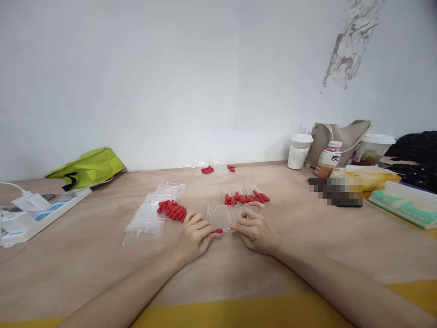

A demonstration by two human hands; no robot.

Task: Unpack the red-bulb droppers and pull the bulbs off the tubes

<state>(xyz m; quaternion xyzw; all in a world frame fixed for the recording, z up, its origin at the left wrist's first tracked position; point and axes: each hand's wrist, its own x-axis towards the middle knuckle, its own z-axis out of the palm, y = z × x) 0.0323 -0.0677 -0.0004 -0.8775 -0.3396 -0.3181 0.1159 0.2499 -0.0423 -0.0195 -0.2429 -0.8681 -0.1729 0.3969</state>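
My left hand [195, 233] pinches a small red rubber bulb [219, 230] at the end of a clear tube. My right hand [253, 229] grips the other end of that clear tube [226, 230], fingers closed. Just beyond my hands lies a row of bare clear tubes [221, 214]. Farther back is a bunch of finished droppers with red bulbs [246, 197]. A loose pile of red bulbs [172, 210] lies left of my left hand, next to a stack of clear zip bags [150, 216].
A filled bag of droppers [215, 170] lies by the wall. At left are a green bag [87, 166] and a power strip [41, 212]. At right stand drink cups [299, 151], a bottle [327, 159], a beige bag [344, 136] and tissue packs [404, 202].
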